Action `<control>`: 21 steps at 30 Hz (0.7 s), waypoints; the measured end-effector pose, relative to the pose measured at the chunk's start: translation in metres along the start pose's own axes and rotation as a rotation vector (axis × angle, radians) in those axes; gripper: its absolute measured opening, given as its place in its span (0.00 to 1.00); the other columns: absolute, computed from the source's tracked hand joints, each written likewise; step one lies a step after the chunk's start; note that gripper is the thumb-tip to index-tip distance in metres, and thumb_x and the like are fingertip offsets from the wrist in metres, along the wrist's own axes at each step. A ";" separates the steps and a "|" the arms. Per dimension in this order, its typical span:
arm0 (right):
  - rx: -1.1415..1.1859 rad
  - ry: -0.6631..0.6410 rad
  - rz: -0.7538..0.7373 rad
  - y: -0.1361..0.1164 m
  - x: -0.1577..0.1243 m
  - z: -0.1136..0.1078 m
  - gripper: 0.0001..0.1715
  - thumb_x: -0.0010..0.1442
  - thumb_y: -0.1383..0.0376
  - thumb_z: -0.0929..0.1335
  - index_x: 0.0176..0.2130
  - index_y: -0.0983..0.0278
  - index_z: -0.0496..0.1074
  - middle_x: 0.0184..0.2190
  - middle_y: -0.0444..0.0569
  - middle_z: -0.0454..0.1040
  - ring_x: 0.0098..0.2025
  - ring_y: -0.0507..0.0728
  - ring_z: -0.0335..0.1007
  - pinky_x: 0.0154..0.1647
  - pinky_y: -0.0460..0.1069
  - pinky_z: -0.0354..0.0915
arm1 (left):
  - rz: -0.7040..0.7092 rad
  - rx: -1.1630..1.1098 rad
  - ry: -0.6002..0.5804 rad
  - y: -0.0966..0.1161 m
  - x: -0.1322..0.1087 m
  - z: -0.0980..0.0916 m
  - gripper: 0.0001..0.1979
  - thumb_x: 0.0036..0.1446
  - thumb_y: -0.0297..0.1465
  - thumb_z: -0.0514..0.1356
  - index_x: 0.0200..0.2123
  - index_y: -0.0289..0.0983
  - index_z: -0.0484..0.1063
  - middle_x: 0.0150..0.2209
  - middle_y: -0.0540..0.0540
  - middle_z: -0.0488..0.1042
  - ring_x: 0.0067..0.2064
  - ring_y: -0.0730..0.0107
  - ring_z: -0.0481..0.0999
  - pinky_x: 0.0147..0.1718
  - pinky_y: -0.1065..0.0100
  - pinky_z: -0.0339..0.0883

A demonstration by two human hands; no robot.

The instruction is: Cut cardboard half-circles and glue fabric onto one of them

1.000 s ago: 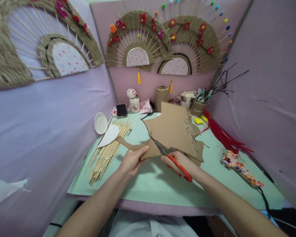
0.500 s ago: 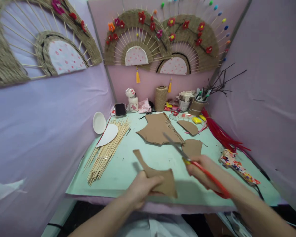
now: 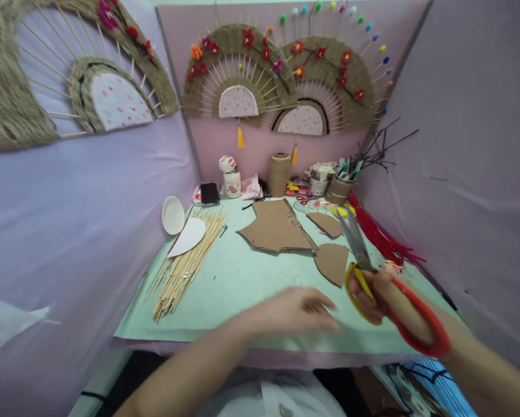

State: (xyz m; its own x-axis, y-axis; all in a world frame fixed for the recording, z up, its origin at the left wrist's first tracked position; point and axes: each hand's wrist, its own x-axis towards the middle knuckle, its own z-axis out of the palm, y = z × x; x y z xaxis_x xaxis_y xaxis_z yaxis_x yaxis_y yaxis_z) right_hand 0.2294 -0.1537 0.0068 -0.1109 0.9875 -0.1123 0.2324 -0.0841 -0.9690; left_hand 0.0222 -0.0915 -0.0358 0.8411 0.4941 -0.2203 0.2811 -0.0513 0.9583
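My right hand (image 3: 384,292) grips a pair of scissors (image 3: 359,243) with one red and one yellow handle. Their blades point up and away, slightly parted. My left hand (image 3: 297,310), blurred by motion, reaches across the front of the table with its fingers apart and nothing in them. Beyond it lies a rounded cardboard piece (image 3: 332,262), close to the scissors. A large jagged cardboard sheet (image 3: 275,226) lies farther back, with a small half-round cardboard piece (image 3: 325,223) to its right.
Bamboo sticks (image 3: 190,272) lie on the left under a white paper half-disc (image 3: 188,236), beside a white bowl (image 3: 173,215). A twine spool (image 3: 279,175) stands at the back. Red pipe cleaners (image 3: 379,231) lie right. Decorated twine fans (image 3: 238,69) hang on the wall.
The curved cardboard strip has left my left hand and is out of sight. That hand has opened and moved right. My right hand has shifted right, turning the scissors upward with their blades parted.
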 end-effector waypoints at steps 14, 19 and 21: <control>0.411 -0.318 0.131 0.047 0.024 0.084 0.32 0.58 0.37 0.59 0.31 0.63 0.64 0.21 0.38 0.55 0.21 0.48 0.48 0.22 0.46 0.52 | -0.514 0.505 0.710 -0.029 0.054 -0.210 0.28 0.45 0.39 0.70 0.48 0.34 0.70 0.54 0.35 0.70 0.57 0.45 0.66 0.52 0.55 0.62; 0.436 -0.305 0.186 0.052 0.025 0.085 0.32 0.56 0.36 0.60 0.30 0.62 0.63 0.19 0.37 0.54 0.20 0.48 0.48 0.21 0.46 0.52 | -0.534 0.295 0.550 -0.020 0.064 -0.218 0.17 0.61 0.37 0.58 0.50 0.35 0.69 0.50 0.43 0.71 0.47 0.60 0.73 0.44 0.56 0.71; 0.460 -0.306 0.186 0.054 0.025 0.085 0.32 0.56 0.36 0.60 0.30 0.62 0.63 0.20 0.37 0.54 0.19 0.48 0.47 0.20 0.45 0.52 | -0.496 0.174 0.521 -0.018 0.058 -0.216 0.15 0.56 0.37 0.63 0.42 0.34 0.72 0.42 0.45 0.74 0.41 0.61 0.75 0.39 0.61 0.72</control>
State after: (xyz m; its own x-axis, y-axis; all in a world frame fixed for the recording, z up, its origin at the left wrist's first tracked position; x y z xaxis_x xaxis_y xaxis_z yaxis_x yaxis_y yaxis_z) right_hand 0.1571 -0.1453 -0.0670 -0.3985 0.8727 -0.2823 -0.1617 -0.3698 -0.9149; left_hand -0.0338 0.1260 -0.0268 0.2800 0.8409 -0.4632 0.6763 0.1697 0.7168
